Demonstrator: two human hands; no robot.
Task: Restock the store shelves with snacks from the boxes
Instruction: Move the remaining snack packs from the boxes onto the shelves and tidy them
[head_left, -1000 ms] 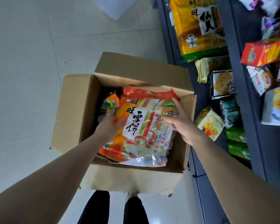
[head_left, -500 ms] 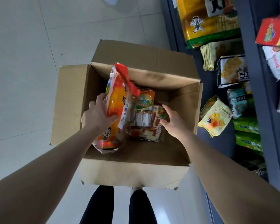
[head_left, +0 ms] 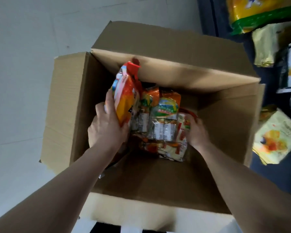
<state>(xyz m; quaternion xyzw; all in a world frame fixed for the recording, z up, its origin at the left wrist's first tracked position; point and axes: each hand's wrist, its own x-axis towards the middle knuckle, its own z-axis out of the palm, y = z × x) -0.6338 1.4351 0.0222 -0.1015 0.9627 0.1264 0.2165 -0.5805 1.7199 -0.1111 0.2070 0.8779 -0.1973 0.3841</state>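
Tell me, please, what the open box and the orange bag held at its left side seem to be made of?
The box looks like brown corrugated cardboard, matt: fluted ridges show on its left flap and the edges are raw. The orange bag, gripped by the left hand, looks like glossy printed plastic film, judging by its sheen and crimped red top seal; that is only a guess.

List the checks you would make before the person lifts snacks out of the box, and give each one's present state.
1. Left hand grips the orange bag: ok.
2. Right hand has hold of the snack packs: cannot tell, its fingers are hidden.
3. Cardboard box flaps open, way out free: ok.
4. Orange bag upright, clear of the wall: ok.
5. Room on the shelf: cannot tell.
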